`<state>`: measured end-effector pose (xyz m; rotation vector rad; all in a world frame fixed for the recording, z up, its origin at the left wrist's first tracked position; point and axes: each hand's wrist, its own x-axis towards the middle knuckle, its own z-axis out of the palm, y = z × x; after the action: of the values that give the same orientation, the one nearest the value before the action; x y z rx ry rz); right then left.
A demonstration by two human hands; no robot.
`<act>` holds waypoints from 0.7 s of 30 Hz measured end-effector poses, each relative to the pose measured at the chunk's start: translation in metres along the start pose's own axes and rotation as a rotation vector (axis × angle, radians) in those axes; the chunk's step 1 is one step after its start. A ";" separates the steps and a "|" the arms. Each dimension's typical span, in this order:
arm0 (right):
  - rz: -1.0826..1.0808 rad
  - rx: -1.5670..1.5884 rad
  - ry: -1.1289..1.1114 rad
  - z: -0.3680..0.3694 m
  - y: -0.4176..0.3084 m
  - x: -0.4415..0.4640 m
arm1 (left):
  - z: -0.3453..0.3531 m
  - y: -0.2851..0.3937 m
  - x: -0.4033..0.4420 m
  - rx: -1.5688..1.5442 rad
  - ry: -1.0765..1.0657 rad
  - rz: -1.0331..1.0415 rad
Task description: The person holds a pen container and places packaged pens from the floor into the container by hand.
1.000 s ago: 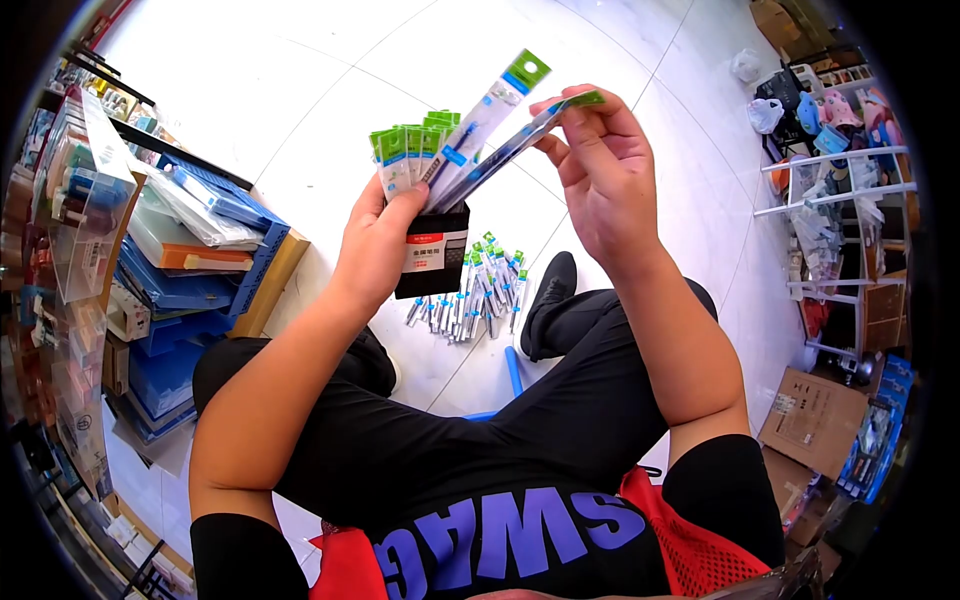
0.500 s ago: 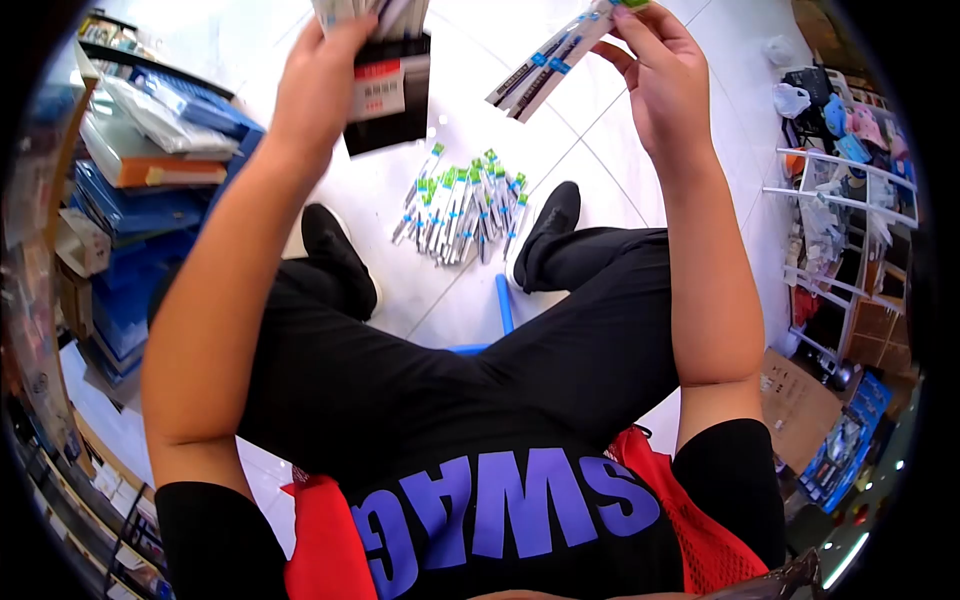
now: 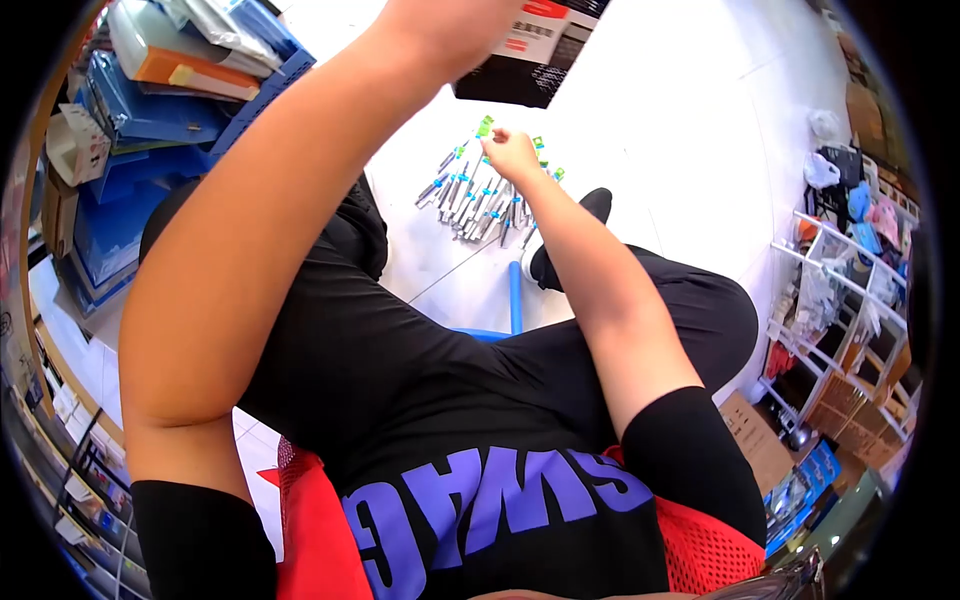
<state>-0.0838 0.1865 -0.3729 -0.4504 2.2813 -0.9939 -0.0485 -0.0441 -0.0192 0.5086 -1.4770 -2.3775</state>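
A pile of slim pens in clear packets with green tops and blue bands point(image 3: 480, 200) lies on the floor between my feet. My right hand point(image 3: 512, 152) reaches down to the far side of the pile. Its fingers are pinched at a packaged pen with a green header point(image 3: 485, 127). My left hand point(image 3: 450, 30) is raised at the top edge of the view, partly cut off. It grips a black box point(image 3: 510, 82) with a red and white label; the box's upper part is out of view.
Blue folders and files point(image 3: 150, 105) are stacked at my left. White wire shelving point(image 3: 825, 270) holding bags and goods stands on the right, near a cardboard box point(image 3: 755, 430). A blue bar point(image 3: 516, 297) shows between my legs, and a black shoe point(image 3: 595, 205) is beside the pile.
My right hand has come down from the upper right to the pile; the packet it held up is no longer raised there. My left hand and the black box have moved up and right.
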 end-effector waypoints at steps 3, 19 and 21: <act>0.093 -0.184 0.197 0.010 0.036 -0.011 | 0.005 0.015 -0.008 0.038 0.059 -0.094; -0.681 0.738 -0.067 -0.166 -0.300 -0.016 | -0.008 0.012 -0.013 0.266 0.015 -0.074; -0.589 0.666 -0.038 -0.168 -0.288 -0.010 | -0.011 0.018 -0.009 0.356 0.022 -0.040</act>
<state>-0.1661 0.0921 -0.0635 -0.8441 1.6500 -1.9148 -0.0343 -0.0563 -0.0063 0.6471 -1.9070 -2.1337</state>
